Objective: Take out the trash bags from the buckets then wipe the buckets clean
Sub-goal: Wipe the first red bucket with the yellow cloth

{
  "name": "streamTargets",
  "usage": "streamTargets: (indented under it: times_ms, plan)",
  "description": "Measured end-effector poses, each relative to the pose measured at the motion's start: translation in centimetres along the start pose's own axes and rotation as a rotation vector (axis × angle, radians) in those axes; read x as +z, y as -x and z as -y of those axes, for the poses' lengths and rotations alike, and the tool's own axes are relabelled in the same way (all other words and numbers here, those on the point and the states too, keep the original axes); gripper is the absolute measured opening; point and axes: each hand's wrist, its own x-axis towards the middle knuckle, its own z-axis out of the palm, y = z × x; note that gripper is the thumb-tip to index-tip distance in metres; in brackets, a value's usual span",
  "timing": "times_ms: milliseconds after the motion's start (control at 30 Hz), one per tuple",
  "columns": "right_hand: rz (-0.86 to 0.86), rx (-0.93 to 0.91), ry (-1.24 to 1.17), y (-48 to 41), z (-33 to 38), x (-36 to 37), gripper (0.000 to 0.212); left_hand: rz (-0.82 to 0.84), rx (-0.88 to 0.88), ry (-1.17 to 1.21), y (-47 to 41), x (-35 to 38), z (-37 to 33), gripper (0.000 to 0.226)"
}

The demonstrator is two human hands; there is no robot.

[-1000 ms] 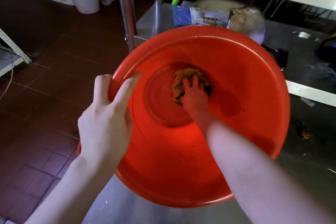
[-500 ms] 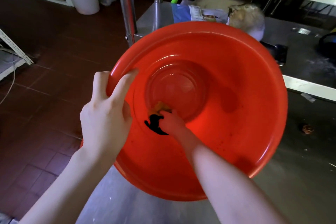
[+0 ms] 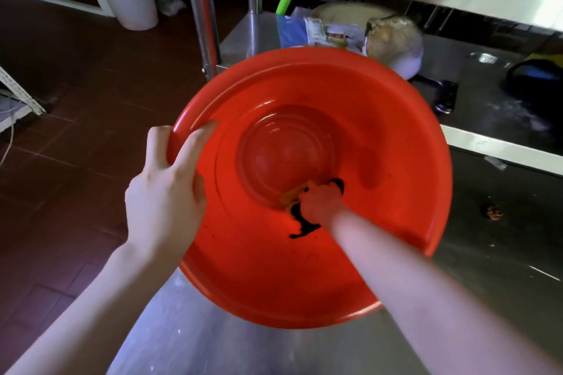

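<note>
Inside, R hand (image 3: pixel 320 205) clutches cloth (image 3: pixel 289 198) at bucket (image 3: pixel 384 119) floor's edge (L hand (image 3: pixel 164 192) grips rim).

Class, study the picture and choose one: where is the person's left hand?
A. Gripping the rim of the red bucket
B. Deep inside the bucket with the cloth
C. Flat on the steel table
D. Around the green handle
A: the left hand curls over the rim of the red bucket, thumb on the inner wall, while the right hand holds the cloth down near the bottom.
</note>
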Motion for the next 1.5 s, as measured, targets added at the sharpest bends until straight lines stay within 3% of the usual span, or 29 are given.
streamTargets:
  times_ms: [100, 200, 300, 433, 500, 633, 733, 800, 900, 1000, 1100, 1167, 1367, 1500]
  plan:
    - [-0.117, 0.068, 0.211, 0.9, -4.0, -0.8, 0.044, 0.006, -0.039, 0.027, 0.7, 0.6, -0.6, 0.073]
    - [-0.021, 0.028, 0.170, 2.6, -4.1, 0.1, 0.045, -0.005, -0.027, 0.047, 1.4, 0.8, -1.5, 0.072]
    - [0.076, -0.090, -0.211, 4.7, -0.5, 1.1, 0.047, 0.009, 0.036, 0.055, 0.9, 0.7, -3.0, 0.074]
    - [-0.021, -0.196, -0.801, 8.0, 4.1, -0.2, 0.049, 0.038, 0.014, 0.064, 0.5, 0.2, -3.7, 0.073]
    - [-0.081, -0.227, -1.017, 10.4, 4.8, -1.3, 0.040, 0.065, -0.039, 0.071, 0.5, 0.0, -3.4, 0.074]
    - [-0.192, -0.236, -1.324, 15.3, 3.4, -3.5, 0.029, 0.110, -0.186, 0.103, 0.3, -0.6, -2.9, 0.071]
    - [-0.199, -0.200, -1.681, 18.0, 1.0, -5.6, 0.020, 0.164, -0.265, 0.108, 0.4, -1.4, -2.2, 0.069]
    - [-0.177, -0.183, -1.786, 18.9, -0.3, -6.4, 0.028, 0.211, -0.293, 0.128, 0.6, -1.9, -1.9, 0.069]
    - [-0.110, -0.322, -1.619, 20.5, -0.3, -7.5, 0.030, 0.273, -0.328, 0.136, 0.9, -2.7, -1.4, 0.071]
    - [-0.070, -0.432, -1.195, 22.3, 1.8, -8.6, 0.031, 0.309, -0.347, 0.121, 0.8, -3.2, -1.2, 0.073]
    - [-0.258, -0.446, -0.619, 23.0, 4.1, -7.7, 0.055, 0.357, -0.355, 0.131, 0.6, -3.5, -0.7, 0.073]
    - [-0.430, -0.497, -0.426, 23.4, 5.0, -7.0, 0.056, 0.385, -0.361, 0.139, 0.5, -3.6, -0.3, 0.075]
    - [-0.644, -0.516, -0.643, 25.0, 3.6, -8.0, 0.040, 0.437, -0.460, 0.240, -0.7, -3.9, 1.6, 0.083]
    - [-0.860, -0.504, -0.595, 25.2, 2.5, -9.4, 0.034, 0.528, -0.555, 0.431, -1.0, -4.8, 2.5, 0.059]
